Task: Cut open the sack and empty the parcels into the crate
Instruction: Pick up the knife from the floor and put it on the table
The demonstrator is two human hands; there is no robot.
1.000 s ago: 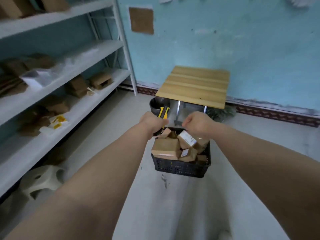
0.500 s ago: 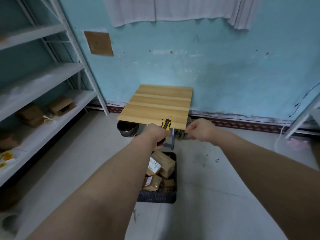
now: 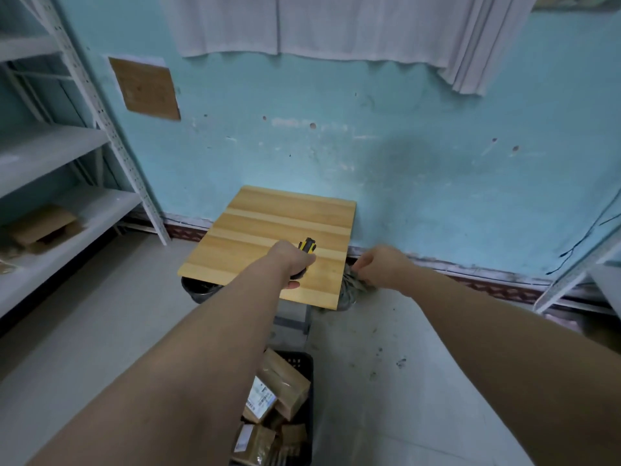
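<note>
- Head view: the left hand [image 3: 293,262] is clenched around a yellow-and-black utility knife [image 3: 306,245], held over the front right part of the small light-wood slatted desk [image 3: 268,230]; only the knife's striped end shows past the knuckles.
- The right hand [image 3: 379,266] is closed on a crumpled grey-green sack [image 3: 349,289], just beside the desk's right edge; the sack hangs down toward the grey floor [image 3: 386,364], partly hidden behind the desk corner.
- The black perforated plastic crate [image 3: 304,359] sits on the floor near the bottom of the frame, below and in front of the desk, partly covered by the left forearm.
- Brown cardboard parcels [image 3: 285,385] lie piled in the crate, at least 1 with a white printed label facing up.
- A dark round pot [image 3: 198,290] stands on the floor under the desk's left front corner.
- White metal shelving [image 3: 67,153] runs along the left, with a flat brown cardboard box [image 3: 43,223] on a lower shelf.
- The turquoise wall [image 3: 403,146] behind carries a brown square panel [image 3: 146,89] and a white curtain [image 3: 319,25] above.
</note>
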